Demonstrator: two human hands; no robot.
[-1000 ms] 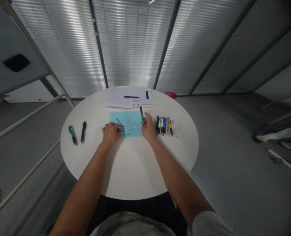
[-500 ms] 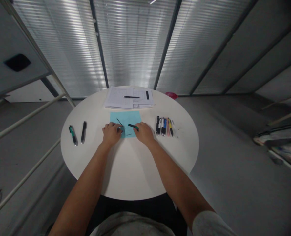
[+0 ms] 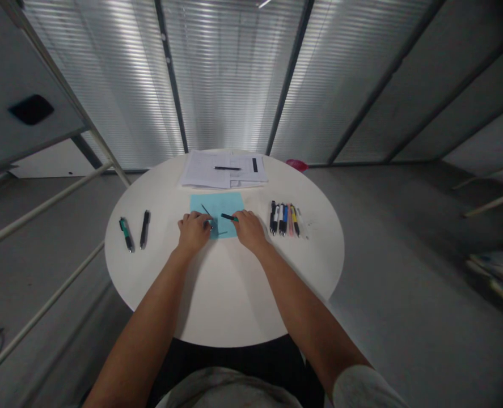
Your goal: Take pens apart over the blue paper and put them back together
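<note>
Over the left part of a light-blue sheet (image 3: pixel 233 199), my left hand (image 3: pixel 193 232) is closed, with thumb and fingertips together around something small and dark that I cannot make out. My right hand (image 3: pixel 251 231) rests at the sheet's right edge, fingers wrapped round a black-and-green pen barrel (image 3: pixel 228 217) whose dark end points left. A thin dark rod like a pen refill (image 3: pixel 206 210) lies slanted on the sheet beside my left fingertips. Nearer to me on the paper is a small thin piece (image 3: pixel 223 233), too small to name surely.
Several pens (image 3: pixel 285 220) lie in a row on the right of the round white table (image 3: pixel 229 306). At left are a green-and-black pen (image 3: pixel 126 234) and a black pen (image 3: pixel 144 229). Behind the sheet, papers (image 3: pixel 206 170) carry another black pen (image 3: pixel 228 168).
Both hands have barely moved; the left fingers have shifted slightly round the small piece. The pen barrel in my right hand has moved a touch to the left.
</note>
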